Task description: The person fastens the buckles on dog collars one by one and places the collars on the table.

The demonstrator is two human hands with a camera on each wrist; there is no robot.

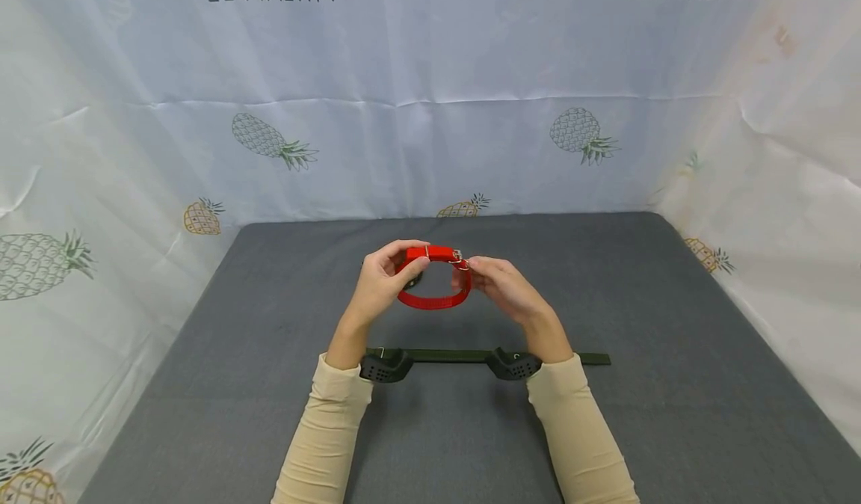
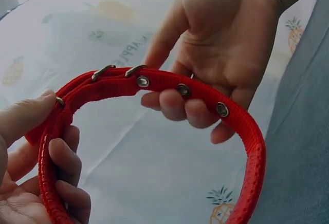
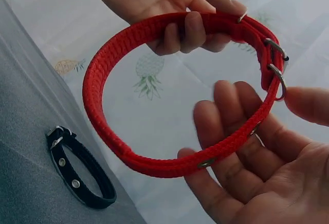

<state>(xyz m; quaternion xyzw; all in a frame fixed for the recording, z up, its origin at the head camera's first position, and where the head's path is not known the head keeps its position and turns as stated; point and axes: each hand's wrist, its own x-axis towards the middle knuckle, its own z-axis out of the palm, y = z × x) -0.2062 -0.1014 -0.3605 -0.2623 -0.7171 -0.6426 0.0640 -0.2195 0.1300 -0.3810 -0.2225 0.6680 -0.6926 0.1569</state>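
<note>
A red dog collar (image 1: 433,303), buckled into a loop, is held up above the table between both hands. My left hand (image 1: 375,286) grips its left side, thumb on the outside near a metal keeper and fingers curled inside the loop, as the left wrist view shows. My right hand (image 1: 509,292) holds the other side, its thumb at the metal D-ring (image 3: 278,81) beside the buckle (image 3: 276,48) and its fingers behind the eyeletted band. Metal eyelets (image 2: 184,89) run along the strap.
A black collar (image 3: 85,180) with a metal buckle lies on the grey table (image 1: 269,324), beyond the red one. Below the wrists, a dark green strap (image 1: 451,356) stretches across the table. Pineapple-print cloth (image 1: 430,55) hangs behind and at both sides.
</note>
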